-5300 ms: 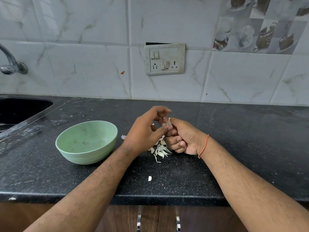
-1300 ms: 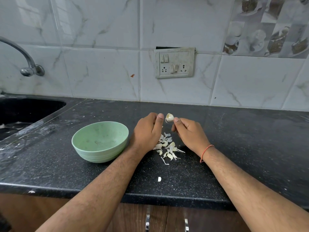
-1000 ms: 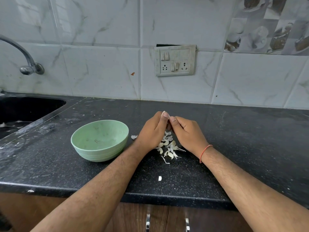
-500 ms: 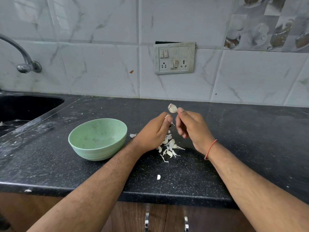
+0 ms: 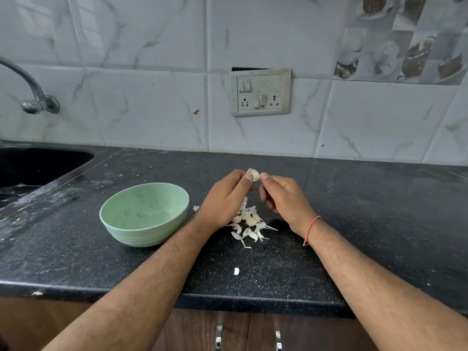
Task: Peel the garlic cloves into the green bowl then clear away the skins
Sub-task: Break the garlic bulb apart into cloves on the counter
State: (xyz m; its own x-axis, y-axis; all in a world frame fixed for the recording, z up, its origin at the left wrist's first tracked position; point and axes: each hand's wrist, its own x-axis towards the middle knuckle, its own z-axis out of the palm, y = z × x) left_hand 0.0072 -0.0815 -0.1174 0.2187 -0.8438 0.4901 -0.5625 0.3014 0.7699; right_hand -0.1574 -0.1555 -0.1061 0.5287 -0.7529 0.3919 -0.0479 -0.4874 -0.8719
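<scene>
Both hands pinching one garlic clove above the pile.
Our left hand point(image 5: 224, 198) has rejoined the right hand point(image 5: 285, 198) on the garlic clove point(image 5: 254, 174), lower than half a second ago; beneath lie the skins point(image 5: 249, 224), the green bowl point(image 5: 144, 214) left, on the black counter point(image 5: 379, 211) before the tiled wall point(image 5: 152, 97).

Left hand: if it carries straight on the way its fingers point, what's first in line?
The garlic clove it already pinches against the right hand; beyond it, probably bare counter, then the tiled wall. Depth unclear.
</scene>
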